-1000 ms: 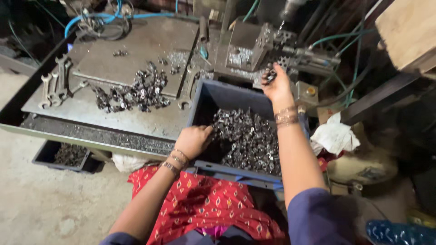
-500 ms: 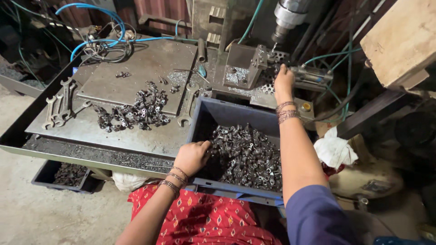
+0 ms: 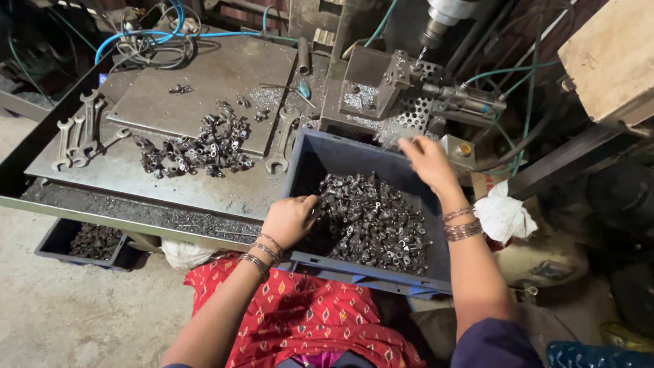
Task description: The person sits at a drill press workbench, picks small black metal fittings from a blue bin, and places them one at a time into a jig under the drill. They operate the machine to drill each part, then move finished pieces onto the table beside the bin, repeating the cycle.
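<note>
Down in the blue-grey bin [image 3: 436, 262] on the person's lap lies a heap of small dark metal parts [image 3: 371, 218], far too many to count. Both hands are at this one bin. The left hand [image 3: 289, 219] rests at its near left edge with the fingers curled down into the heap; whether it has closed on any piece cannot be told, since the fingertips are buried among the parts. The right hand [image 3: 426, 160] hangs above the far right corner of the bin, fingers loosely bent and pointing toward the drilling fixture [image 3: 375, 85]; what it holds, if anything, cannot be made out. Each wrist carries a few thin bangles.

On the metal desk [image 3: 204, 187] to the left sits a second, smaller pile of the same parts [image 3: 197, 146], with a few strays near it on one flat steel plate [image 3: 211, 75]. Three spanners [image 3: 75, 136] lie side by side at the desk's far left edge, and a fourth spanner [image 3: 283, 140] lies just beside the bin. One drill chuck [image 3: 436, 27] hangs over the fixture. One dark tray [image 3: 61, 242] sits on the floor below the desk, and one white rag [image 3: 504, 215] lies right of the bin.
</note>
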{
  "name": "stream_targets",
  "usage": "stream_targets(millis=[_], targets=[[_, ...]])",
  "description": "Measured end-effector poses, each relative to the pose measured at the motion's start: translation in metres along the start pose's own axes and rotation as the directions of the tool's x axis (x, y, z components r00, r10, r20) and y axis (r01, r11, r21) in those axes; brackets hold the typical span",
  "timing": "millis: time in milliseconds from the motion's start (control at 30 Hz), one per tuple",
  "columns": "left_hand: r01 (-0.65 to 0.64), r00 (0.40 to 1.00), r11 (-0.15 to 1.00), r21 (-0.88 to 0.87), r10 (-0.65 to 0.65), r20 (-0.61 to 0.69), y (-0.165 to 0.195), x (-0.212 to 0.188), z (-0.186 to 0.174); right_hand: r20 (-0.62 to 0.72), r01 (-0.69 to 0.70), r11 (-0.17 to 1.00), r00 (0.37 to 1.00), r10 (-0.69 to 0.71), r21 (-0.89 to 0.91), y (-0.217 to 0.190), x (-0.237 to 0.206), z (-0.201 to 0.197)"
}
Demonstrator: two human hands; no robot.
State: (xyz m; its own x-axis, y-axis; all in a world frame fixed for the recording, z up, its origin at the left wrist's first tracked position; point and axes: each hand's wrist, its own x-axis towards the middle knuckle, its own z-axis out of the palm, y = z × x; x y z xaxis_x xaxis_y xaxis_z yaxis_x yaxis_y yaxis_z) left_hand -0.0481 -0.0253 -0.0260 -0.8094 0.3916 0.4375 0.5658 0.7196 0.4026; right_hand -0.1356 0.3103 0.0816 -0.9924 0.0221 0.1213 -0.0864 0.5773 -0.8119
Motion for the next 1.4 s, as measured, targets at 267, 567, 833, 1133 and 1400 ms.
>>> stream_targets(millis=[267,567,833,1133,1400], targets=[[0.004,1.000,1.000,0.000,-0.004,0.003,-0.005,-0.005,-0.007,-0.173,0.111,0.721,0.985,0.013,0.684,0.028,0.087,0.009],[0.032,0.999,0.999,-0.029,-0.032,-0.001,-0.010,-0.006,-0.007,-0.601,0.309,0.772,0.791,0.115,0.555,-0.014,0.141,0.038],[0.047,0.999,0.999,-0.019,-0.047,-0.002,-0.008,-0.004,-0.012,-0.417,0.206,0.842,0.909,0.025,0.498,-0.011,0.119,0.022],[0.051,0.999,0.999,-0.014,-0.051,0.010,-0.007,-0.002,-0.016,-0.508,-0.153,0.654,0.764,-0.397,-0.741,0.018,-0.029,-0.038],[0.041,0.999,0.999,-0.032,-0.041,-0.010,-0.008,0.000,-0.020,-0.378,0.018,0.643,0.796,-0.473,-0.766,0.022,-0.041,-0.051]])
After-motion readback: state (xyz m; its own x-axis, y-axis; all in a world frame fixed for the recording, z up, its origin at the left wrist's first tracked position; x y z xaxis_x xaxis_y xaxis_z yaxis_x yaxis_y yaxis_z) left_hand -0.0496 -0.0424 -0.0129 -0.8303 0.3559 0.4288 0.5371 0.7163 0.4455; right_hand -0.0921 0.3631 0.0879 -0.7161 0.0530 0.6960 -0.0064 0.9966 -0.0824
